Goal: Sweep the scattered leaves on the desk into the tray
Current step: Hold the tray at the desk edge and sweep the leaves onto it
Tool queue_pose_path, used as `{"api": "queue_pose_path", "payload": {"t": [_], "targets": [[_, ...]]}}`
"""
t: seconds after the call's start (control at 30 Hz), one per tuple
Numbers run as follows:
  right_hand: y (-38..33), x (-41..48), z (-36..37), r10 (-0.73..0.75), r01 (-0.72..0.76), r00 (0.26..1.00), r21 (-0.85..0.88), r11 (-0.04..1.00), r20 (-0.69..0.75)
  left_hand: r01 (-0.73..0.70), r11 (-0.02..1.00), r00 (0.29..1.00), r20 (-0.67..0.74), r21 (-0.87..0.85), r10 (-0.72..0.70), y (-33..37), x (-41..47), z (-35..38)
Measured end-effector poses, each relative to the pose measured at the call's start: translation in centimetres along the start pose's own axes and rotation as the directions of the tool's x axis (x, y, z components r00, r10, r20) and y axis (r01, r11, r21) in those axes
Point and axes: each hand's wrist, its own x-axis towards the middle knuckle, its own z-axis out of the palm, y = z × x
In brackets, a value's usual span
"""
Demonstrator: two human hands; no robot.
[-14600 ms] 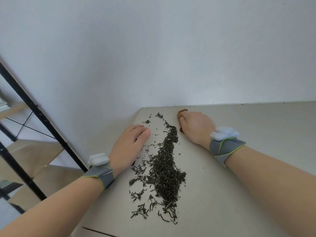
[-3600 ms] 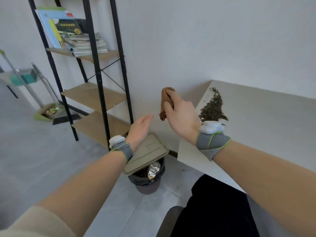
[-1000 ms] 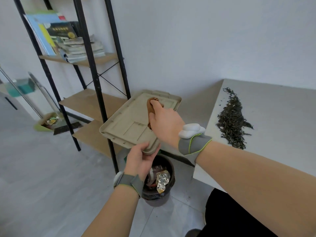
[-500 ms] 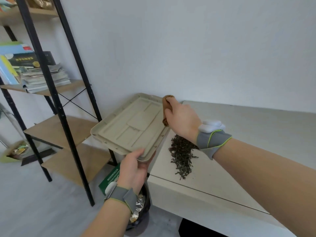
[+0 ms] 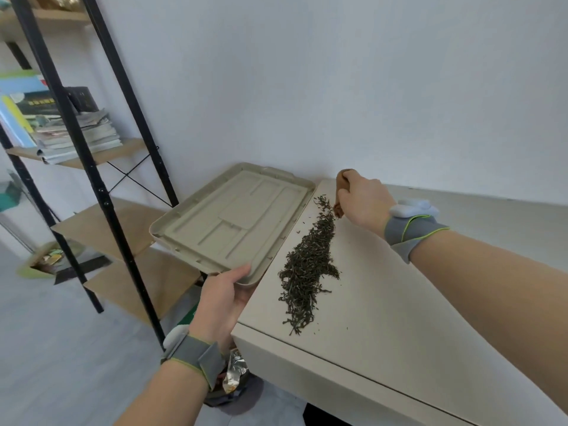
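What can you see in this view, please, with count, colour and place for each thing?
tray: one, beige, held beside the desk's left edge
leaves: one pile, dark green, on the desk near that edge
brush: one, brown, at the pile's far end
desk: one, off-white, right
shelf: one, black frame, tan boards, left
books: one stack, mixed colours, on the shelf
bin: one, dark, on the floor by the desk's corner
wristbands: two, grey, one on each wrist
left hand: grips the tray's near corner
right hand: holds the brush
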Motion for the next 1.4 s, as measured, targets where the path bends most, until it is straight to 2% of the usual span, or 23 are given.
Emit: {"api": "queue_pose_path", "payload": {"t": [0.23, 0.4, 0.7, 0.93, 1.13, 1.4], "targets": [[3.8, 0.6, 1.2, 0.07, -0.066, 0.995, -0.057, 0.996, 0.076, 0.017, 0.995, 0.999, -0.032, 0.095, -0.014, 0.1, 0.1, 0.2], [4.2, 0.5, 1.5, 0.024, -0.004, 0.989, -0.13, 0.992, 0.149, 0.027, 0.997, 0.998, -0.056, 0.07, -0.023, 0.1, 0.1, 0.3], [4.1, 0.4, 1.7, 0.019, 0.004, 0.989, -0.158, 0.987, 0.147, -0.045, 0.998, 0.994, -0.1, 0.038, 0.049, 0.2, 0.1, 0.9], [3.5, 0.6, 2.0, -0.007, 0.034, 0.986, -0.163, 0.986, 0.164, -0.04, 0.998, 0.991, -0.124, 0.05, 0.046, 0.3, -0.4, 1.4], [3.1, 1.4, 2.0, 0.004, 0.048, 0.974, -0.221, 0.974, 0.228, -0.006, 0.996, 0.994, -0.109, 0.084, 0.016, 0.3, -0.4, 1.1], [-1.0, 3.3, 4.4, 0.008, 0.047, 0.979, -0.267, 0.963, 0.202, 0.082, 0.994, 0.994, -0.076, 0.073, -0.076, 0.0, 0.5, 0.3]]}}
